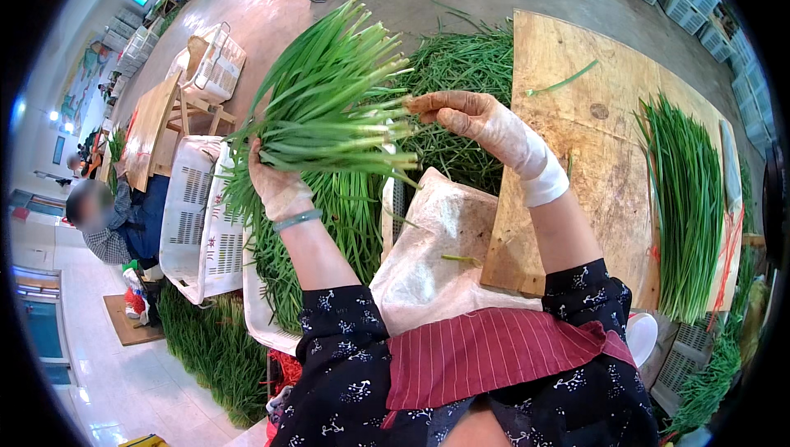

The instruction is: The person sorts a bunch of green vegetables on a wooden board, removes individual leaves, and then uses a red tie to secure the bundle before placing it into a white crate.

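Observation:
My left hand (278, 185), in a thin stained glove with a bangle at the wrist, is closed around a fanned bunch of garlic chives (333, 101). The pale cut ends point right. My right hand (475, 117), also gloved and wrapped in white at the wrist, has its fingertips against those ends. Whether it pinches a stem cannot be made out. Beneath the bunch, loose chives (352, 206) fill a white plastic crate (271, 327). On the wooden board (586, 157) to my right lies a neat bundle of chives (685, 219), with red ties near it.
A pale sheet (426, 249) covers my lap. Beyond it is a heap of loose greens (457, 71) on the floor. White crates (203, 219) stand at left, near a seated person (105, 225). More chives (210, 348) lie on the floor at lower left.

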A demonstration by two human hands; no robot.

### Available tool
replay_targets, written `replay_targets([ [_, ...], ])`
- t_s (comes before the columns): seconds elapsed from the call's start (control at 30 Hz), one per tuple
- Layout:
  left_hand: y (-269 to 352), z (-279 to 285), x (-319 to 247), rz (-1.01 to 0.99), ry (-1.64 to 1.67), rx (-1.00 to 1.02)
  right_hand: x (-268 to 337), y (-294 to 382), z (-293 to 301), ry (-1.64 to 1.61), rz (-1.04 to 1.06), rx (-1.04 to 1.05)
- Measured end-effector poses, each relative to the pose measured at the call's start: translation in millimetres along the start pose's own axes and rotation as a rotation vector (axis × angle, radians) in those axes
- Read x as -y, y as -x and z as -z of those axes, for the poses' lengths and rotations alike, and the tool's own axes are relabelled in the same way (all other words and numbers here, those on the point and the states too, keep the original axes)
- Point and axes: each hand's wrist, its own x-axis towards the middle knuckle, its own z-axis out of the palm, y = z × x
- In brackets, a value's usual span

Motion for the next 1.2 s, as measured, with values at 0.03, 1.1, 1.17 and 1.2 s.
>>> replay_targets([
  [0.03, -7.2, 0.7, 0.6, 0.038, 0.005, -0.047, 1.1, 0.8, -2.3, 0.015, 0.017, -0.011],
  [1.1, -45.5, -14.1, 9.5, 0.192, 0.358, -0.247, 35.4, 30.7, 44.4, -0.011, -0.005, 0.337],
  [1.17, -51.1, -10.9, 9.1, 0.221, 0.403, -0.197, 13.2, 24.9, 65.8, -0.261, 0.368, 0.247],
  [1.2, -52.6, -9.2, 7.1, 0.231, 0.422, -0.174, -3.0, 18.6, 74.4, -0.338, 0.428, 0.218],
])
